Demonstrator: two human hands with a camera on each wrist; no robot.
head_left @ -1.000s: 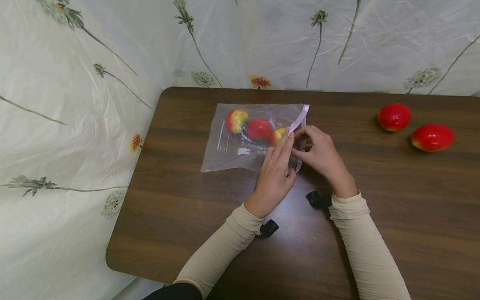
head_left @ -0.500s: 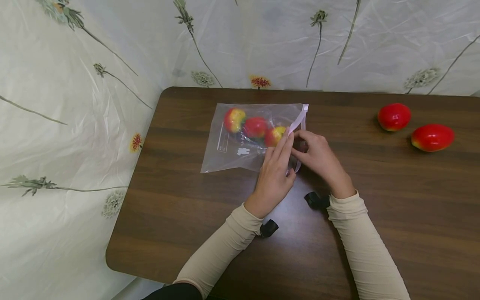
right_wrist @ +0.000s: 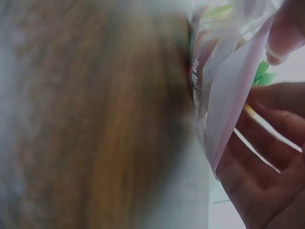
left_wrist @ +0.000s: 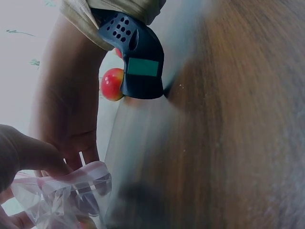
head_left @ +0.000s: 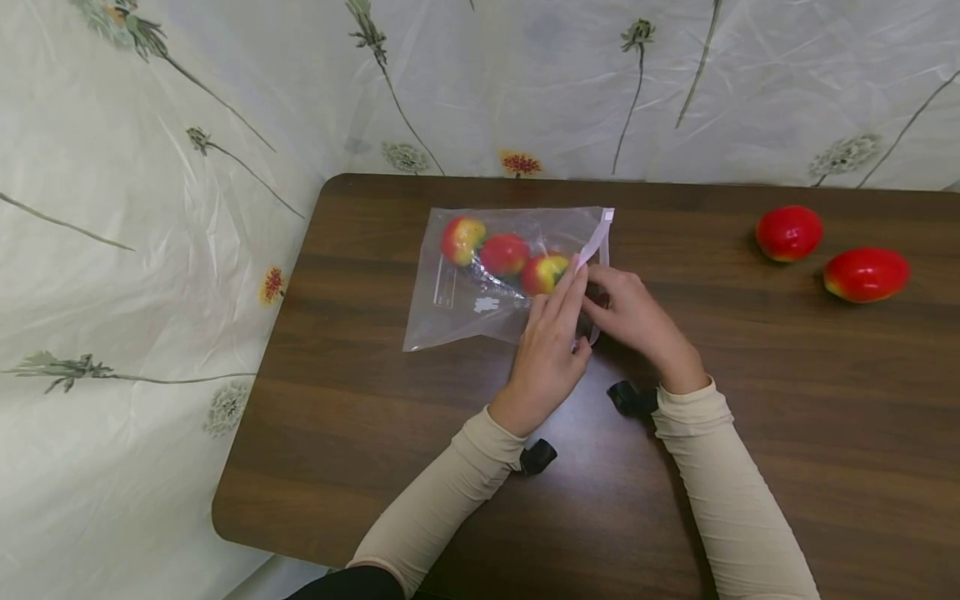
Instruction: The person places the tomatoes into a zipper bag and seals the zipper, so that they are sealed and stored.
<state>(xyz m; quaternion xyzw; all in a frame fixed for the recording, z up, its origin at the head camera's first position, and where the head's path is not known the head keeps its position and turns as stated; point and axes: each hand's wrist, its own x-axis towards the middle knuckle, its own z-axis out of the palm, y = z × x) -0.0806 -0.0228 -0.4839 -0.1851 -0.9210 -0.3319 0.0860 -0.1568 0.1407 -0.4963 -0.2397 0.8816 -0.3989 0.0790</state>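
A clear plastic zip bag (head_left: 450, 321) lies on the table, its lilac zip edge (head_left: 597, 237) facing right. Three red-and-yellow fruits (head_left: 504, 254) show inside it. My left hand (head_left: 547, 350) holds the raised lip of the mouth, fingers stretched along it in the head view. The left wrist view has a thumb (left_wrist: 40, 155) over that zip edge. From the right, my right hand (head_left: 637, 317) pinches the same edge with thumb and forefinger, close by the left fingertips. In the right wrist view a right-hand digit (right_wrist: 286, 33) lies against the lip.
Two glossy red fruits, one farther back (head_left: 789, 233) and one nearer (head_left: 866, 275), lie at the table's right. The brown wooden table (head_left: 315, 417) meets a floral curtain (head_left: 525, 83) at the back and left. Each wrist carries a small black camera (head_left: 633, 400).
The fruits in the bag have shifted a little to the left. My right hand has drawn slightly left and nearer to me; the left hand has stayed in place.
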